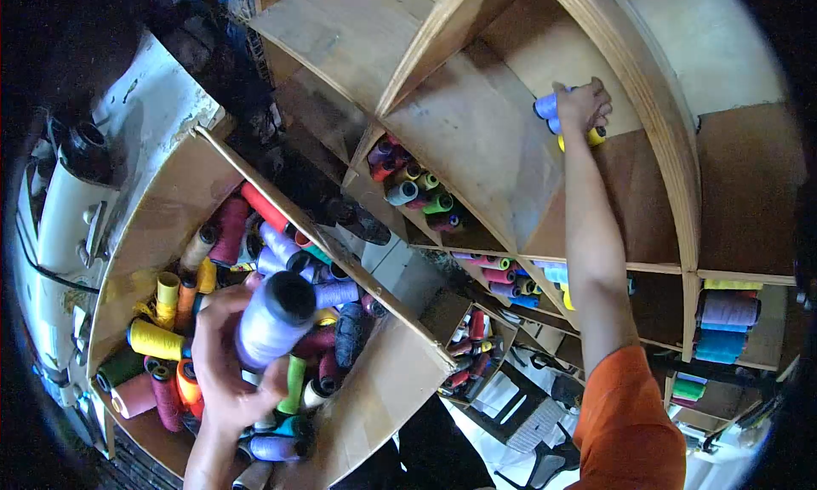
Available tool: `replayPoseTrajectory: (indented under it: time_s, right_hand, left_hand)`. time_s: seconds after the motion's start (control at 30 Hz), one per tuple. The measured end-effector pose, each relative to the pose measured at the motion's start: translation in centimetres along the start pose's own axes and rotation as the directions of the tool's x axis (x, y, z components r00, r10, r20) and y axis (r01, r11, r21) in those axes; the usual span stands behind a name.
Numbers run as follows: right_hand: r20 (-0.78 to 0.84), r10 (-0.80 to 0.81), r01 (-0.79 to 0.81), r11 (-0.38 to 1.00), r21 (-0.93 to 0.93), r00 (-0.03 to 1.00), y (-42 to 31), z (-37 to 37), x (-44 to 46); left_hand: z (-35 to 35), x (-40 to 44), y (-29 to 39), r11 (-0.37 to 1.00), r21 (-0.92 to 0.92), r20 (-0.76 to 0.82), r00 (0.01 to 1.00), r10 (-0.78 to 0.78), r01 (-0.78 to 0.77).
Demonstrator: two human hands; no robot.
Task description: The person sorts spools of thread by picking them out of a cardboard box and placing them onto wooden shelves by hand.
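My left hand (223,354) is closed around a large lavender thread spool (268,324) with a dark end, held above an open cardboard box (400,379). Many thread spools lie jumbled in that box, among them a yellow spool (157,339), a red spool (264,205) and a bright green spool (294,384). Stretched far out, my right hand (583,107) is inside a wooden shelf compartment, its fingers curled over blue-lavender thread spools (545,107). A yellow spool (601,136) sits just under that hand. The palm hides part of what it grips.
Wooden shelving (477,124) with dividers fills the upper right. Stacked spools (413,188) occupy a lower compartment, and purple and teal spools (728,324) another at right. A white machine (72,209) stands left of the box. A smaller box of spools (472,350) is lower down.
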State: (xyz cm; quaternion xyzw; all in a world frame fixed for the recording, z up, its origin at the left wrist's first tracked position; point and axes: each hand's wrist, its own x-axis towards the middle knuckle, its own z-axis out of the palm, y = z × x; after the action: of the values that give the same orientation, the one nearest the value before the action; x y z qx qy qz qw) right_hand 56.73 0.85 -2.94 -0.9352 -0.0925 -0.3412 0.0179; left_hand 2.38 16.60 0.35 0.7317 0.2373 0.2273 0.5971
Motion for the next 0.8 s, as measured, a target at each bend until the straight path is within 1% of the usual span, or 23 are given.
replayPoseTrajectory:
  time_s: [0.03, 0.07, 0.1, 0.13, 0.17, 0.2, 0.23, 0.27, 0.3, 0.33, 0.4, 0.43, 0.47, 0.5, 0.53, 0.57, 0.6, 0.63, 0.67, 0.7, 0.73, 0.8]
  right_hand:
    - [0.160, 0.028, -0.063, 0.973, 0.221, 0.987, -1.1, -1.9, -0.1]
    - [0.313, 0.019, -0.156, 0.894, 0.420, 0.949, -2.4, -4.3, -0.1]
    - [0.437, -0.158, -0.159, 0.782, 0.603, 0.885, -3.7, -8.0, -0.7]
    - [0.477, -0.361, -0.247, 0.527, 0.813, 0.801, -4.9, -12.0, -2.7]
    - [0.493, -0.546, -0.433, 0.246, 0.867, 0.677, -6.2, -15.9, -4.7]
    - [0.479, -0.713, -0.529, 0.177, 0.830, 0.512, -6.3, -19.7, -6.0]
    - [0.415, -0.848, -0.626, 0.133, 0.769, 0.329, -6.3, -23.4, -7.1]
    - [0.378, -0.877, -0.598, 0.137, 0.790, 0.298, -6.4, -26.6, -8.3]
    - [0.374, -0.829, -0.502, 0.134, 0.855, 0.416, -6.6, -27.5, -9.8]
    - [0.302, -0.773, -0.380, 0.086, 0.921, 0.557, -6.6, -27.8, -10.4]
    - [0.303, -0.740, -0.320, 0.124, 0.939, 0.601, -5.8, -27.2, -8.9]
    - [0.468, -0.629, -0.452, 0.200, 0.869, 0.620, -5.3, -26.5, -7.8]
    - [0.483, -0.551, -0.438, 0.222, 0.871, 0.680, -5.5, -24.9, -6.5]
    - [0.320, -0.504, -0.111, 0.402, 0.909, 0.802, -5.8, -22.8, -6.4]
    - [0.258, -0.444, -0.022, 0.469, 0.883, 0.858, -5.7, -19.6, -6.0]
    - [0.274, -0.391, 0.023, 0.609, 0.793, 0.879, -5.4, -16.1, -4.8]
    - [0.329, -0.361, -0.037, 0.622, 0.782, 0.873, -5.4, -13.9, -3.7]
    - [0.322, -0.314, -0.026, 0.679, 0.734, 0.893, -5.2, -11.3, -2.6]
    - [0.354, -0.252, -0.015, 0.796, 0.605, 0.901, -5.4, -9.7, -1.7]
    - [0.365, -0.206, -0.006, 0.863, 0.505, 0.908, -5.1, -8.2, -1.1]
    - [0.375, -0.160, -0.001, 0.918, 0.396, 0.913, -4.9, -6.7, -0.5]
    - [0.353, -0.126, 0.021, 0.958, 0.287, 0.927, -4.2, -4.0, 1.1]
  left_hand:
    - [0.3, 0.5, 0.4, 0.999, -0.048, 0.044, 0.999, 0.025, -0.023]
    - [1.1, 1.4, 1.7, 1.000, 0.004, 0.027, 0.999, 0.026, -0.026]
    - [1.9, 2.6, 2.5, 0.988, 0.079, 0.043, 0.991, 0.130, -0.133]
    - [2.6, 3.8, 3.1, 0.959, 0.154, 0.065, 0.971, 0.231, -0.239]
    - [3.5, 4.8, 3.7, 0.965, 0.117, 0.039, 0.972, 0.232, -0.235]
    - [4.6, 5.6, 4.3, 0.970, 0.077, 0.015, 0.973, 0.230, -0.230]
    - [5.3, 6.4, 5.0, 0.961, 0.086, 0.020, 0.965, 0.262, -0.263]
    - [5.8, 7.3, 5.7, 0.926, 0.161, 0.030, 0.940, 0.340, -0.340]
    - [6.2, 7.8, 6.1, 0.926, 0.148, 0.045, 0.938, 0.344, -0.347]
    - [6.5, 8.1, 6.4, 0.925, 0.136, 0.060, 0.935, 0.349, -0.354]
    - [7.0, 8.9, 6.7, 0.881, 0.248, -0.016, 0.908, 0.420, -0.403]
    - [7.0, 8.9, 6.8, 0.854, 0.305, -0.049, 0.889, 0.455, -0.421]
    - [6.4, 8.6, 6.9, 0.863, 0.322, -0.033, 0.906, 0.421, -0.389]
    - [5.6, 8.1, 6.7, 0.850, 0.355, -0.020, 0.906, 0.423, -0.389]
    - [4.7, 7.5, 6.2, 0.834, 0.392, -0.008, 0.904, 0.426, -0.390]
    - [4.4, 6.7, 5.2, 0.845, 0.383, -0.096, 0.894, 0.438, -0.373]
    - [4.3, 5.9, 3.7, 0.888, 0.298, -0.173, 0.895, 0.410, -0.350]
    - [3.4, 4.9, 2.9, 0.849, 0.425, -0.143, 0.902, 0.406, -0.315]
    - [3.0, 4.1, 2.1, 0.860, 0.417, -0.159, 0.908, 0.387, -0.293]
    - [2.1, 2.9, 1.4, 0.863, 0.437, -0.139, 0.930, 0.342, -0.252]
    - [1.3, 2.1, 1.2, 0.809, 0.550, -0.096, 0.946, 0.310, -0.209]
    - [-0.6, 0.8, -0.8, 0.772, 0.619, 0.003, 0.984, 0.179, -0.143]
